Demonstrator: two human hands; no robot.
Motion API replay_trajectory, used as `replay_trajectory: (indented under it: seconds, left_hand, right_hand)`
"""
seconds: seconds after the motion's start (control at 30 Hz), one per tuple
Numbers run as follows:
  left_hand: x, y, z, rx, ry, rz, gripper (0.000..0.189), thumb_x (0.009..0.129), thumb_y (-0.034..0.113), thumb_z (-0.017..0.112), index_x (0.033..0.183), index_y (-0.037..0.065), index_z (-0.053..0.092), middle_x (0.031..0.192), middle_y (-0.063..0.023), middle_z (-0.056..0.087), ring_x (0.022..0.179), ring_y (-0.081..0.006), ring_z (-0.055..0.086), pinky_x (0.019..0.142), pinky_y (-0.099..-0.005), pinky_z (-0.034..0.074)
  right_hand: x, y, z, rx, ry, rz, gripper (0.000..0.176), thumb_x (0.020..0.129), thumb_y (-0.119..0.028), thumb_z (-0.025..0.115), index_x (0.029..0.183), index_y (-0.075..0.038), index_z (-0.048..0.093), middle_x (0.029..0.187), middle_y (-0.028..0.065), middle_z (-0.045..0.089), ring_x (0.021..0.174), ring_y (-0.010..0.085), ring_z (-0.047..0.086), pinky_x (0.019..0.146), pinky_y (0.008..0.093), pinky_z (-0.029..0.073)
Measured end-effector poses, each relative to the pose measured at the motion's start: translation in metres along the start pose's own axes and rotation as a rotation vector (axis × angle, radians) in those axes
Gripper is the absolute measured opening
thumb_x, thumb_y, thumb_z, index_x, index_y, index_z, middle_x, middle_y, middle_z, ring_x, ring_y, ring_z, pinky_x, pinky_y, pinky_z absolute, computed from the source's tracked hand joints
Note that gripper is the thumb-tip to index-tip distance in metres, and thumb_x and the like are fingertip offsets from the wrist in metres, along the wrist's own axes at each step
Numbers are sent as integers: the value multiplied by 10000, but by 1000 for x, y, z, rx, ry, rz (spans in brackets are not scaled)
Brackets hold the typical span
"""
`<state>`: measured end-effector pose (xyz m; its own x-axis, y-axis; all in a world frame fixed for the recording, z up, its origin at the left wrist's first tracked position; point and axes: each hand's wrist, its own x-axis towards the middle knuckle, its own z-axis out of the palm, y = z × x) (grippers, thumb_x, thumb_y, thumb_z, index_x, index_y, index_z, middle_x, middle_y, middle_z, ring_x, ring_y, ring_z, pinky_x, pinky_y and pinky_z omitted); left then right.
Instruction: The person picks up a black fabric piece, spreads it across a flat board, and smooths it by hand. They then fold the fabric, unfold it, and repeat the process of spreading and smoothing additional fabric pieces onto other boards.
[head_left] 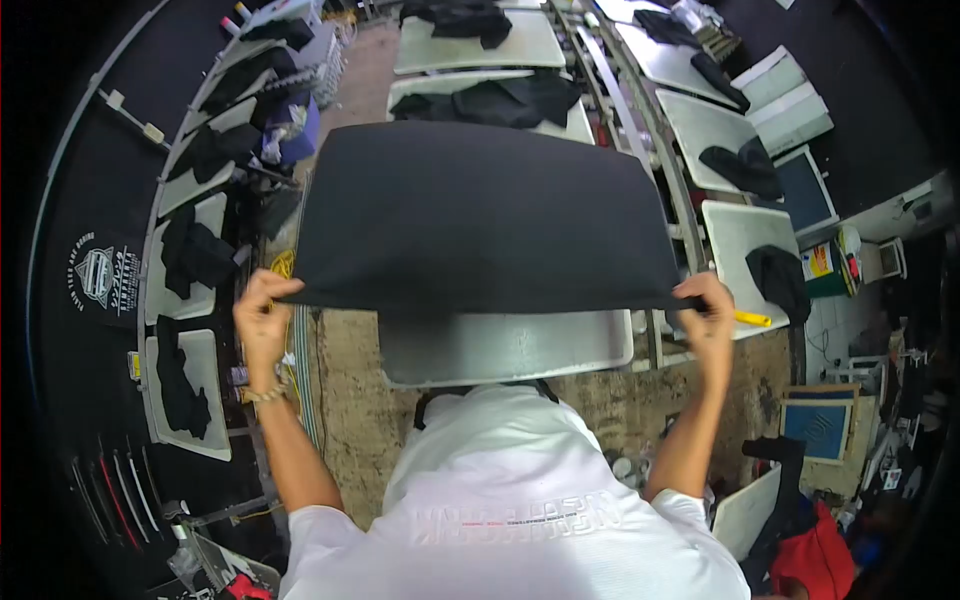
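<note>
A wide black cloth (480, 215) is spread out in front of me, its near edge drawn nearly straight between my two hands. My left hand (262, 308) pinches the near left corner. At the near right corner, my right hand (708, 310) has its fingers closed on the same edge, slightly blurred. Just right of that hand a yellow stick-like piece (752, 319) shows. Under the near edge lies a pale grey flat board (510, 350) with rounded corners; the cloth hides its far part.
More boards with black cloths, such as the cloth ahead (490, 102), stand in rows ahead and on both sides. A purple bin (297, 130) is at the left. White boxes (785, 100) and a framed screen (817, 430) are at the right.
</note>
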<state>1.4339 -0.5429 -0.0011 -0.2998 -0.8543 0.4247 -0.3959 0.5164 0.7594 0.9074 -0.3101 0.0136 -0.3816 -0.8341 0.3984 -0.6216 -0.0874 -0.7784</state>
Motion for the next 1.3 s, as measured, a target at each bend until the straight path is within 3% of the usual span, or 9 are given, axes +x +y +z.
replay_trajectory:
  seconds: [0.17, 0.4, 0.6, 0.73, 0.83, 0.97, 1.03, 1.17, 1.3]
  left_hand:
    - [-107, -108, 72, -125, -44, -357, 266, 716, -190, 604, 846, 6, 727, 1086, -42, 543, 840, -117, 555, 644, -236, 413]
    - [-175, -151, 90, -194, -89, -672, 219, 726, -146, 611, 843, 37, 636, 1236, -78, 536, 907, -133, 603, 690, -267, 504]
    - [-194, -148, 86, -459, -75, -1000, 111, 850, -66, 605, 885, 29, 651, 1019, -77, 663, 777, -146, 651, 713, -296, 551]
    - [-190, -136, 91, -516, 81, -1044, 83, 905, 102, 701, 923, 37, 653, 883, -49, 676, 743, -127, 655, 716, -292, 587]
    - [-196, -144, 97, -374, 86, -994, 135, 855, 84, 762, 896, 25, 647, 843, -43, 674, 683, -120, 655, 674, -243, 578]
    - [-197, -140, 94, -474, 75, -1017, 133, 856, 29, 745, 929, 39, 634, 875, -15, 671, 720, -100, 641, 661, -236, 572]
    - [-199, -137, 89, -462, 33, -1015, 132, 869, 14, 723, 963, 30, 632, 890, -14, 671, 749, -92, 638, 660, -236, 570]
    - [-197, -123, 88, -353, -89, -1048, 131, 894, -8, 680, 1005, 36, 626, 886, 6, 653, 728, -79, 613, 647, -239, 551]
    - [-195, -122, 95, -371, -105, -1008, 168, 874, -61, 655, 1015, 28, 634, 838, 9, 621, 712, -78, 602, 629, -246, 552]
  right_hand:
    - [-98, 107, 77, -118, -4, 160, 211, 636, 126, 599, 791, -5, 542, 870, 135, 626, 848, 306, 599, 777, 361, 469]
    - [-164, 139, 94, -292, 3, 239, 178, 654, 104, 581, 778, -19, 546, 845, 117, 612, 840, 322, 574, 781, 392, 457]
    - [-189, 139, 91, -339, 92, 216, 225, 687, 90, 641, 874, -27, 683, 809, 105, 567, 790, 298, 548, 762, 382, 451]
    - [-204, 139, 95, -335, 177, 332, 250, 735, 39, 736, 957, -72, 762, 757, 43, 392, 704, 233, 443, 684, 337, 406]
    - [-215, 142, 100, -80, 225, 615, 150, 857, 1, 674, 991, -12, 741, 753, 0, 556, 653, 87, 480, 597, 270, 407]
    - [-221, 140, 117, 103, 347, 703, 143, 888, -47, 688, 1017, 4, 723, 743, -17, 577, 639, 64, 465, 589, 250, 399]
    - [-207, 129, 125, 391, 634, 777, 154, 876, -62, 728, 1009, 10, 703, 750, -31, 569, 651, 46, 464, 593, 220, 383]
    - [-175, 106, 144, 205, 649, 571, 147, 842, -76, 768, 969, -37, 703, 676, -92, 458, 614, 10, 392, 553, 184, 313]
    - [-134, 64, 189, 46, 279, 348, 255, 835, -23, 692, 1086, -66, 698, 817, 99, 642, 701, 216, 598, 664, 322, 492]
